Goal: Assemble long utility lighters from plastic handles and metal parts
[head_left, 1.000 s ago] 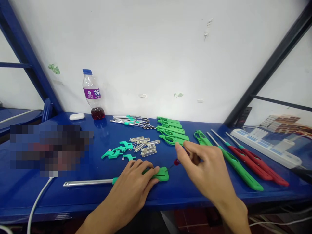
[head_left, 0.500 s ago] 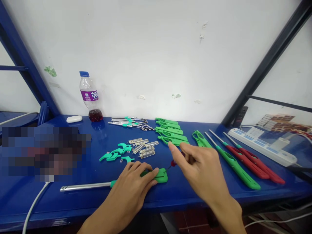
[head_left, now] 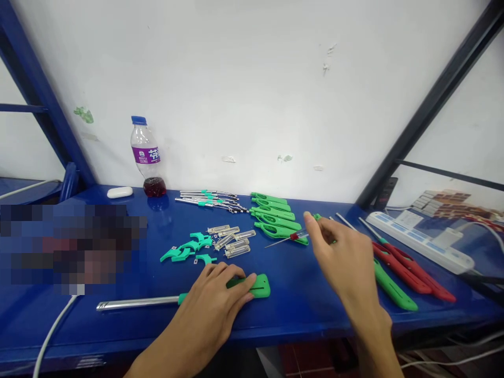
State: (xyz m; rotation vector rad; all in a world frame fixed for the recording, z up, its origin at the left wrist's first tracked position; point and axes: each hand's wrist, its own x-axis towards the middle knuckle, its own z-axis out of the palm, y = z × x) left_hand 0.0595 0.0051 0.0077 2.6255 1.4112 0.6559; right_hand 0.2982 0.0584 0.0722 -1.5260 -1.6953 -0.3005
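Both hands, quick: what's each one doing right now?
Left hand: closed over the green lighter, pressing it on the table.
Right hand: closed around a screwdriver, its tip touching nothing green.

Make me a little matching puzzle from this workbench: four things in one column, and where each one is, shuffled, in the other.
1. Screwdriver
2. Bottle with the purple label
3. White power strip
4. Curved teal pieces

A. Near the wall, standing upright
B. Lying beside the clear parts
C. Held in the right hand
D. Toward the table's right end

Pairs: 1-C, 2-A, 3-D, 4-B
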